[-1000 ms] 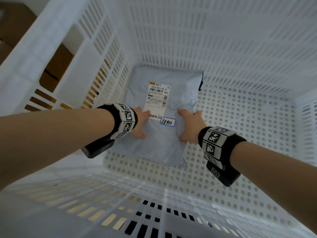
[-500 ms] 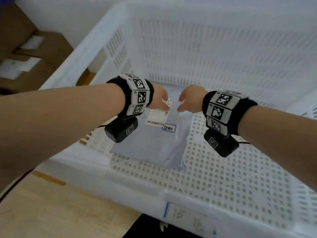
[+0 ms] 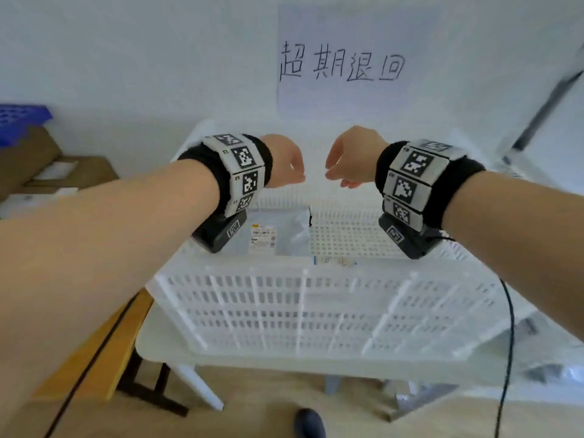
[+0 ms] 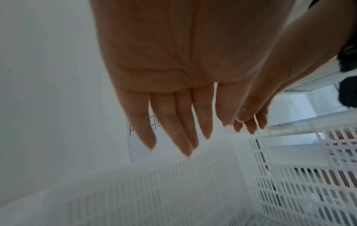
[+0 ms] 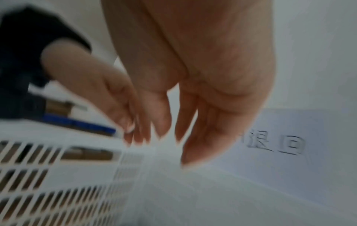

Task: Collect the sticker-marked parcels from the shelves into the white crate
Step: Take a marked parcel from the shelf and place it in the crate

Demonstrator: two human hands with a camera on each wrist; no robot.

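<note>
Both hands, left (image 3: 286, 164) and right (image 3: 349, 159), hang relaxed and empty above the crate (image 3: 316, 311). The parcel (image 3: 278, 232) inside looks soft, light and slippery; grip its side edges.

white slotted crate (image 3: 316, 311), grey parcel (image 3: 284, 229) — black-and-white checkered wristbands (image 3: 243, 172)

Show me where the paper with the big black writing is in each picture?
Head: the paper sign hangs on the wall, top middle, above the white crate.
Left wrist: behind the fingers, centre-left.
Right wrist: at the right, blurred.
Shared landmark: the crate's slotted wall below it.
</note>
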